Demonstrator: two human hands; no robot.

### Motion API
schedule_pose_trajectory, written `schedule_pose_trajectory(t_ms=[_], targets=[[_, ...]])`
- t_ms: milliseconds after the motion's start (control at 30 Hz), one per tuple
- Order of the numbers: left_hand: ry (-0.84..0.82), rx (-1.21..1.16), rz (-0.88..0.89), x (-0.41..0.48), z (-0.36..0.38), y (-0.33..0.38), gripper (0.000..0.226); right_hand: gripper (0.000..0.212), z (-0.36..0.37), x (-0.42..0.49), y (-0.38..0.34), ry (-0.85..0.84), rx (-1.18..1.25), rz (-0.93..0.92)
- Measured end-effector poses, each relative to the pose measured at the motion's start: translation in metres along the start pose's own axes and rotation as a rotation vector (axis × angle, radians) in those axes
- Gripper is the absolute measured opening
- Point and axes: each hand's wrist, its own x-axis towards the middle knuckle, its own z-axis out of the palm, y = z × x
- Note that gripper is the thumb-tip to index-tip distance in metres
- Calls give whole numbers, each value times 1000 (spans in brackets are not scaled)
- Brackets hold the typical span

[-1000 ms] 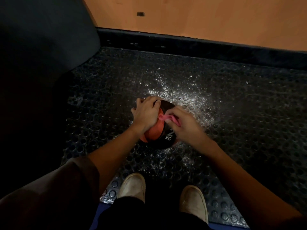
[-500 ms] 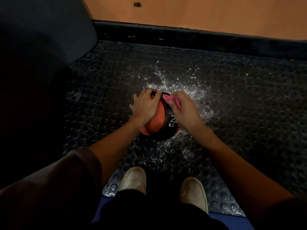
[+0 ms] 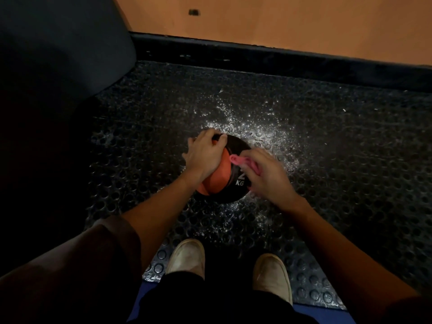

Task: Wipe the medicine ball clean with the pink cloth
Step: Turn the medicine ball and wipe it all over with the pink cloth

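Note:
A black and orange medicine ball (image 3: 228,181) marked "2 KG" sits on the studded black rubber mat (image 3: 339,160) in front of my feet. My left hand (image 3: 205,155) lies over the ball's left top, fingers curled round its far edge, holding it steady. My right hand (image 3: 266,176) grips a bunched pink cloth (image 3: 245,162) and presses it against the ball's upper right side. The cloth's end sticks out toward the left from my fingers. Much of the ball is hidden under both hands.
White powder or droplets (image 3: 252,127) are scattered on the mat behind and around the ball. A dark padded object (image 3: 58,47) stands at the left. A black baseboard (image 3: 257,54) and an orange wall (image 3: 280,19) bound the far side. My two light shoes (image 3: 187,256) stand near the mat's front edge.
My right hand with the pink cloth slid up to the ball's far top, then came back down its right side. My left hand kept its hold on the ball.

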Motion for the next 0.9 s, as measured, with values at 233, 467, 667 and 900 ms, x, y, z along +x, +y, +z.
schedule_pose_trajectory(t_ms=[233, 467, 667, 900], targets=[[28, -80, -76, 11, -3, -9, 39, 15, 8, -12, -10, -70, -60, -113], [50, -132, -102, 9, -4, -14, 41, 17, 15, -11, -13, -53, -90, -158], [57, -148, -38, 6, -4, -15, 41, 18, -8, 28, -33, 235, 392, 351], [66, -167, -67, 10, -7, -16, 29, 39, 1, 42, -21, -24, 104, 321]])
